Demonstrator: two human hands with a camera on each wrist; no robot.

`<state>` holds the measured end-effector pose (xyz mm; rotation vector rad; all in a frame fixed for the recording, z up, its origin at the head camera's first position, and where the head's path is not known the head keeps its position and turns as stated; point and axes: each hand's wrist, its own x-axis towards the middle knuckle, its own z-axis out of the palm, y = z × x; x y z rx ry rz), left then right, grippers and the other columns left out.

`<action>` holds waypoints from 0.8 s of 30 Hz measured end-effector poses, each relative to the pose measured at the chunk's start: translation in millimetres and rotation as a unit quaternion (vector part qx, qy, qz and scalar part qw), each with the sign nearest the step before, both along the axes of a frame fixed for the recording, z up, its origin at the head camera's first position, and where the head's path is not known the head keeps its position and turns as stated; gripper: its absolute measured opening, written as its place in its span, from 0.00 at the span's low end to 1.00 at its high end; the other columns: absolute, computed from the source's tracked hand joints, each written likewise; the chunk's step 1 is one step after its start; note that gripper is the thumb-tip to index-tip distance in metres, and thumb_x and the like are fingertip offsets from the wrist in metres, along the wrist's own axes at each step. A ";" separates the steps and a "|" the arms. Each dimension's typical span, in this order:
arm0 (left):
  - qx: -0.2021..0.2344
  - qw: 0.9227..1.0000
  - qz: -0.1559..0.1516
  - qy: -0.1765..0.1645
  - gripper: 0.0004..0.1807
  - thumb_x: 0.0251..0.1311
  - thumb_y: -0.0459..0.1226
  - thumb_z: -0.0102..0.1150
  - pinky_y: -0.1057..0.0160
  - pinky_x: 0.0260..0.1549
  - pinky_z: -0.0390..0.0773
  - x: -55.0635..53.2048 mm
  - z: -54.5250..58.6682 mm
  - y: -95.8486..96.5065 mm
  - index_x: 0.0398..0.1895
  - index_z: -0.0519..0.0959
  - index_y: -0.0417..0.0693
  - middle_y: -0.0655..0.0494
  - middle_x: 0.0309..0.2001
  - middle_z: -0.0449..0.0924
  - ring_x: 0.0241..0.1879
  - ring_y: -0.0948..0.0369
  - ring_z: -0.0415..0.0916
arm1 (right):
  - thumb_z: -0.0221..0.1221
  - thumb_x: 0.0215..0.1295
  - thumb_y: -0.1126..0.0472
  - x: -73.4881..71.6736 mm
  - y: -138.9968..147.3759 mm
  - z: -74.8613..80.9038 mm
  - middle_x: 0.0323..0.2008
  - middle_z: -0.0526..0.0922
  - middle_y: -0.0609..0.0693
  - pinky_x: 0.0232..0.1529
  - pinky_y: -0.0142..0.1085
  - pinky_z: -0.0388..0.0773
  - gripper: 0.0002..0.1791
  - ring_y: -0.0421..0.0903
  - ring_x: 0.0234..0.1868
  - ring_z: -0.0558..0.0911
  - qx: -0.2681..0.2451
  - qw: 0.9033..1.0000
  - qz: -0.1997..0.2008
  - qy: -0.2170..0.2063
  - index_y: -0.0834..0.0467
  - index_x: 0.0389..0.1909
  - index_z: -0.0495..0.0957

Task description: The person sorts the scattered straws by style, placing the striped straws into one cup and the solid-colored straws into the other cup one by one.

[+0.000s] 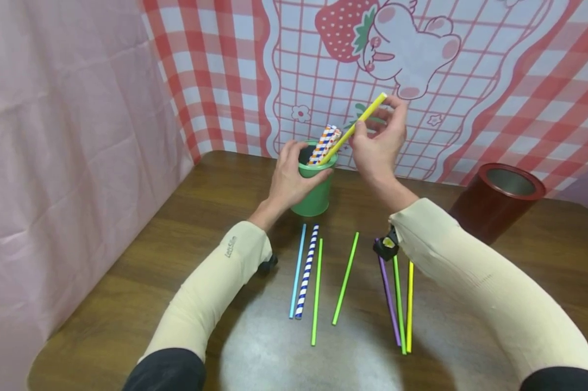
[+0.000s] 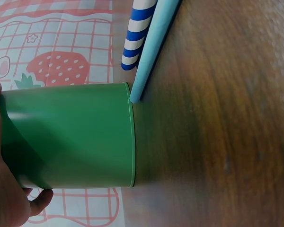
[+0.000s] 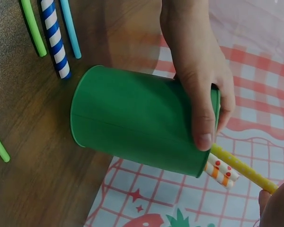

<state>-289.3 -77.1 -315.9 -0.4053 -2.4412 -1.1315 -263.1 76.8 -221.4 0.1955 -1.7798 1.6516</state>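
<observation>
A green cup (image 1: 311,196) stands at the back of the table, and my left hand (image 1: 292,176) grips it around the rim. Several patterned paper straws (image 1: 325,144), striped and dotted, lean inside it. My right hand (image 1: 383,136) pinches a yellow straw (image 1: 367,113) with small pale dots, seen in the right wrist view. The lower end of that yellow straw is at the cup's mouth, slanting up to the right. In the right wrist view the left thumb lies along the cup's side (image 3: 132,118).
In front of the cup lie a light blue straw (image 1: 298,271), a blue-and-white striped straw (image 1: 307,271) and green straws (image 1: 317,293). Under the right forearm are purple (image 1: 389,304), green and yellow (image 1: 410,309) straws. A dark red cylinder (image 1: 489,201) stands at right; a patterned cloth (image 1: 235,81) hangs behind.
</observation>
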 end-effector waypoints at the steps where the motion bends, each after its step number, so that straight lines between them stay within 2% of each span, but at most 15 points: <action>1: 0.000 1.000 0.001 -0.002 0.43 0.50 0.61 0.65 0.53 0.59 0.69 -0.1 0.3 0.2 0.65 0.62 0.54 0.51 0.71 0.53 0.66 0.54 0.60 | 0.53 0.58 0.77 -0.7 -0.5 -1.0 0.42 0.74 0.48 0.37 0.34 0.80 0.25 0.43 0.37 0.79 0.004 1.000 -0.004 0.001 0.54 0.54 0.65; 7: -0.001 1.000 0.002 -0.011 0.44 0.49 0.62 0.65 0.52 0.60 0.68 0.3 1.3 0.4 0.66 0.61 0.54 0.51 0.72 0.51 0.68 0.54 0.57 | 0.54 0.58 0.76 -3.4 -3.0 -7.4 0.42 0.75 0.49 0.44 0.33 0.76 0.26 0.44 0.40 0.79 0.019 1.000 -0.011 -0.006 0.55 0.55 0.65; 14: -0.001 1.000 0.002 -0.012 0.44 0.49 0.62 0.65 0.53 0.61 0.67 1.1 0.9 -0.8 0.66 0.62 0.55 0.51 0.72 0.52 0.68 0.54 0.57 | 0.54 0.57 0.77 -6.9 -7.9 -17.4 0.44 0.74 0.51 0.46 0.33 0.77 0.26 0.46 0.40 0.78 0.032 0.999 -0.003 -0.019 0.57 0.55 0.64; 24: -0.002 1.000 0.003 -0.008 0.43 0.50 0.62 0.64 0.53 0.60 0.67 0.0 -0.5 -0.9 0.65 0.62 0.55 0.51 0.71 0.52 0.67 0.54 0.58 | 0.56 0.59 0.73 -6.3 -15.1 -29.0 0.48 0.76 0.55 0.47 0.32 0.77 0.26 0.45 0.44 0.79 0.073 0.995 -0.008 -0.062 0.57 0.58 0.64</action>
